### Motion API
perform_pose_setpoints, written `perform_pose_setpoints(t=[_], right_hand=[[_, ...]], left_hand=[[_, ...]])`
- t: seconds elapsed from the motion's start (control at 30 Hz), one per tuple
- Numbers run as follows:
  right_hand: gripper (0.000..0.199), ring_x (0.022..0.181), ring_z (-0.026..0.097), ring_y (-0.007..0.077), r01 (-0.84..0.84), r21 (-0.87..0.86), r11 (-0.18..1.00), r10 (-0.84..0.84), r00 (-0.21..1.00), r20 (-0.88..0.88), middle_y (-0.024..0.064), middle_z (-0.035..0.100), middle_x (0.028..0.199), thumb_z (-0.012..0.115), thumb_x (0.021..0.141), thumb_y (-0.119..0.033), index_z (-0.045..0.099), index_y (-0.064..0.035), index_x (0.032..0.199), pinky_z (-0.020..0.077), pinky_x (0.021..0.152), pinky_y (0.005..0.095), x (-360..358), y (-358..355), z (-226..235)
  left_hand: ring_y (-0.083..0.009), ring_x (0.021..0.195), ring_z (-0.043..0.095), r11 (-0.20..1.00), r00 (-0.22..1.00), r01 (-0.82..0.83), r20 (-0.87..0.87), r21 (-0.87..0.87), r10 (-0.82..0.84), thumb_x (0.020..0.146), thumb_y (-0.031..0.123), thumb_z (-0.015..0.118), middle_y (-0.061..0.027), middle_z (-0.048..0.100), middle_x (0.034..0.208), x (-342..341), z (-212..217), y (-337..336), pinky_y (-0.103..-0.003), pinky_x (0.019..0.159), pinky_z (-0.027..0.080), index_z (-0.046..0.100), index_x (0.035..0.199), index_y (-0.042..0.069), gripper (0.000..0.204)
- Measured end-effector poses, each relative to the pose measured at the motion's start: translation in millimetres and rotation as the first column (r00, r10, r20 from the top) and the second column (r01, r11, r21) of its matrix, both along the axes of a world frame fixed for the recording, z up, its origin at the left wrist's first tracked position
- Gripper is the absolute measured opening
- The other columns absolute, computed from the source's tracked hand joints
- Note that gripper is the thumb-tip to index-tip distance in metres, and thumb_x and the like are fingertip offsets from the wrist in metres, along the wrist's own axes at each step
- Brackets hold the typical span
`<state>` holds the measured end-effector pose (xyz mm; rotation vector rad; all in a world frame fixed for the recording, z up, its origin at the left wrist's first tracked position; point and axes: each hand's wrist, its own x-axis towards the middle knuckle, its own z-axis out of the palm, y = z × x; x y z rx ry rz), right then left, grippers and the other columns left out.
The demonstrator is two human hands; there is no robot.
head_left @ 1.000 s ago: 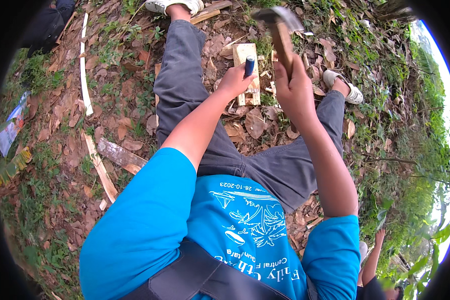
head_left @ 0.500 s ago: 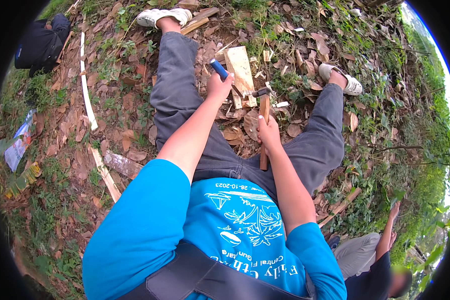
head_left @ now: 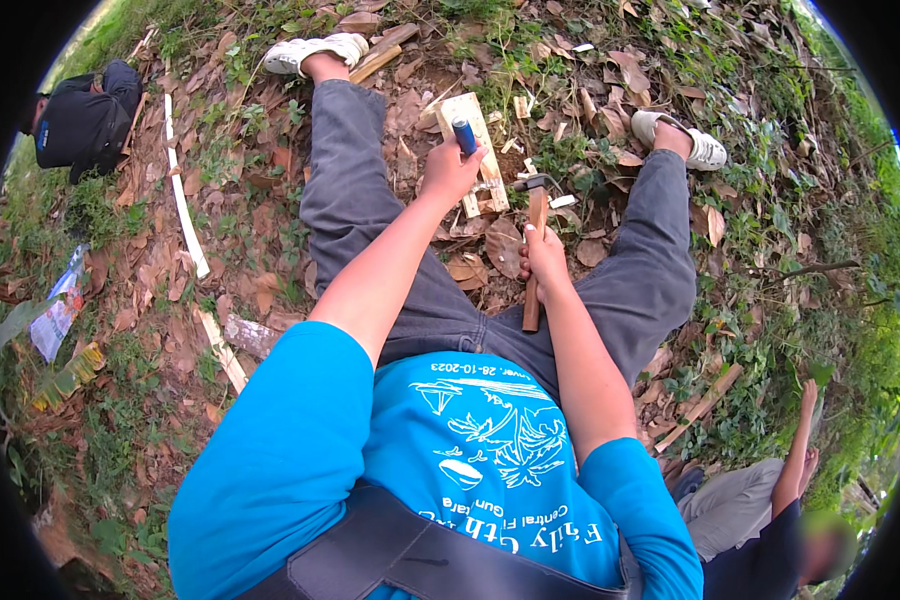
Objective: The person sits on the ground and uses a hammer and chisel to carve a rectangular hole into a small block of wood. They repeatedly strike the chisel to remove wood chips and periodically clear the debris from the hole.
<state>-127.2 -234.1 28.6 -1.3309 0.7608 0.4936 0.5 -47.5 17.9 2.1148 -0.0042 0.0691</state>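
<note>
My left hand (head_left: pixel 452 172) is closed around the blue handle of a chisel (head_left: pixel 464 136). The handle stands fairly upright over a pale wooden board (head_left: pixel 458 108) lying on the ground between my feet; the hand hides most of the blade, so I cannot tell whether its tip touches the wood. Light wood chips show at the board's near end. My right hand (head_left: pixel 544 258) grips the wooden handle of a hammer (head_left: pixel 538 208). Its dark metal head lies just right of the board, apart from the chisel.
Wood scraps and dry leaves surround the board, and my outstretched legs flank it. A long pale wood strip (head_left: pixel 183 205) and a black bag (head_left: pixel 88 122) lie to the left. Another person (head_left: pixel 740 510) sits at the lower right, near a loose stick (head_left: pixel 700 407).
My left hand has shifted slightly right and turned the chisel from a slant to more upright. The hammer stays in my right hand, a little right of where it was.
</note>
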Motion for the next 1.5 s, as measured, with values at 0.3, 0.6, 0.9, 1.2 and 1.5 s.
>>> perform_pose_setpoints(t=[0.3,0.6,0.9,1.2,1.5], right_hand=[[0.018,0.049,0.04,0.0066,-0.008,0.026,1.0,0.008,1.0,0.004,-0.0016,0.046,0.073,0.052,0.108,-0.031,0.048,-0.0141,0.106,0.0376,0.044,0.0238,0.3,-1.3,3.9],[0.024,0.049,0.042,0.0022,-0.139,-0.312,0.94,0.274,0.854,0.443,-0.0048,0.048,0.072,0.055,0.108,-0.028,0.055,-0.0086,0.122,0.0356,0.041,0.0203,54.0,-4.1,106.7],[0.026,0.064,0.057,0.0226,-0.014,-0.765,0.644,0.676,0.48,0.56,0.0141,0.06,0.076,0.058,0.106,-0.023,0.055,-0.0021,0.12,0.0468,0.062,0.0364,86.6,18.8,178.2],[0.03,0.068,0.054,0.0117,-0.019,-0.639,0.769,0.546,0.54,0.641,0.0065,0.059,0.077,0.059,0.106,-0.025,0.055,-0.0027,0.125,0.0446,0.063,0.0301,76.1,27.9,246.0],[0.026,0.074,0.061,0.0186,-0.161,-0.753,0.637,0.668,0.603,0.436,0.0112,0.064,0.081,0.062,0.104,-0.024,0.059,-0.0019,0.117,0.0467,0.067,0.0328,78.2,14.9,222.0]], left_hand=[[-0.034,0.083,0.074,0.996,0.997,-0.074,-0.02,0.058,0.075,0.089,0.026,0.077,-0.0171,0.075,0.089,1.4,4.4,-11.5,-0.042,0.076,0.057,0.069,0.102,0.004,0.027],[-0.0356,0.081,0.073,1.0,0.999,0.023,0.042,0.003,-0.023,0.09,0.03,0.077,-0.0187,0.073,0.085,9.5,-11.1,1.7,-0.043,0.073,0.056,0.068,0.102,0.003,0.03],[-0.0425,0.086,0.07,0.99,0.991,0.13,0.026,0.062,-0.132,0.092,0.032,0.075,-0.0207,0.071,0.086,7.4,0.4,-7.5,-0.048,0.076,0.054,0.066,0.106,0.005,0.032],[-0.0435,0.085,0.068,0.988,0.988,0.15,0.028,0.021,-0.151,0.094,0.035,0.072,-0.0217,0.07,0.086,7.3,-5.5,3.9,-0.051,0.074,0.052,0.061,0.103,0.003,0.035],[-0.0448,0.084,0.068,0.989,0.988,0.15,0.033,0.016,-0.15,0.094,0.034,0.072,-0.0223,0.069,0.084,8.7,-11.0,7.8,-0.05,0.074,0.053,0.061,0.106,0.002,0.035]])
